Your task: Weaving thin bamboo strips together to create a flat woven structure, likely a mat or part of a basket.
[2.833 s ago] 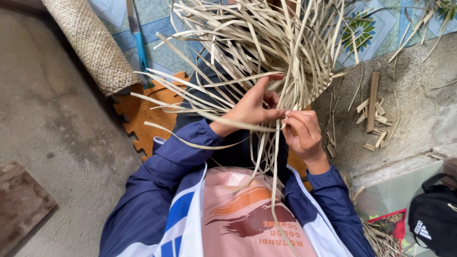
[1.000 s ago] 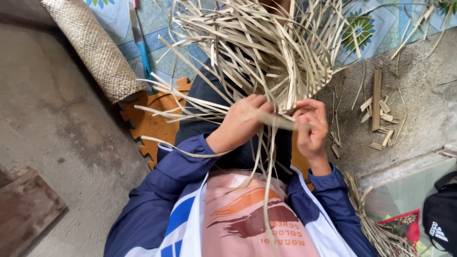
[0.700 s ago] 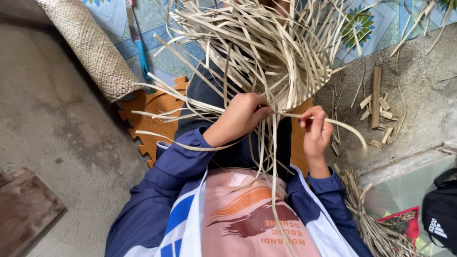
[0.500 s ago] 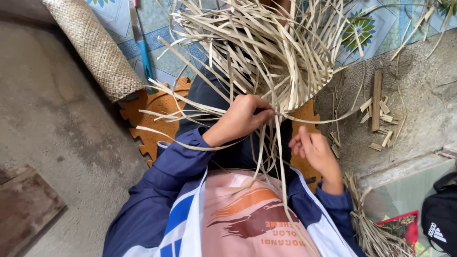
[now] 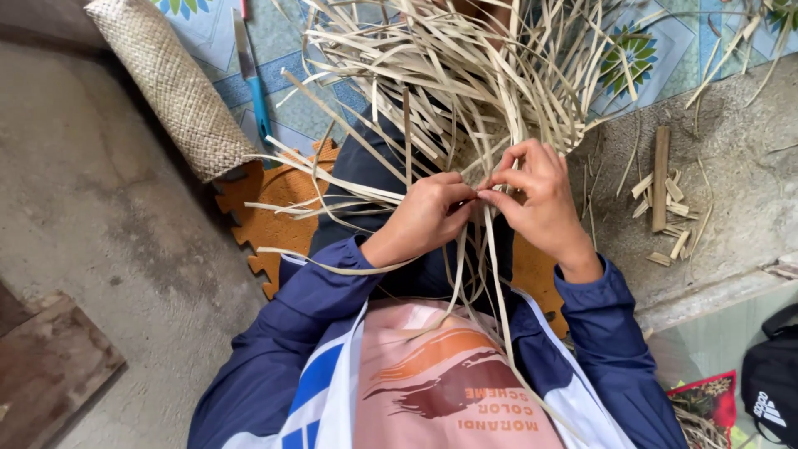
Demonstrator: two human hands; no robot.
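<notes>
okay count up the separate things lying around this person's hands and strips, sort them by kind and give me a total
Rolled woven mat: 1
Blue-handled knife: 1
Orange foam mat: 1
Black bag: 1
Wooden board: 1
Total: 5. The loose strips and the cut scraps are too many to count.

Looks like a home craft spot, floor-level: person is sitting on an orange foam mat [image 5: 274,199] w/ bare concrete floor [image 5: 91,249] adjoining patterned tiles [image 5: 657,41]; rolled woven mat [image 5: 179,87] and cut strip scraps [image 5: 665,199] are lying about.
</notes>
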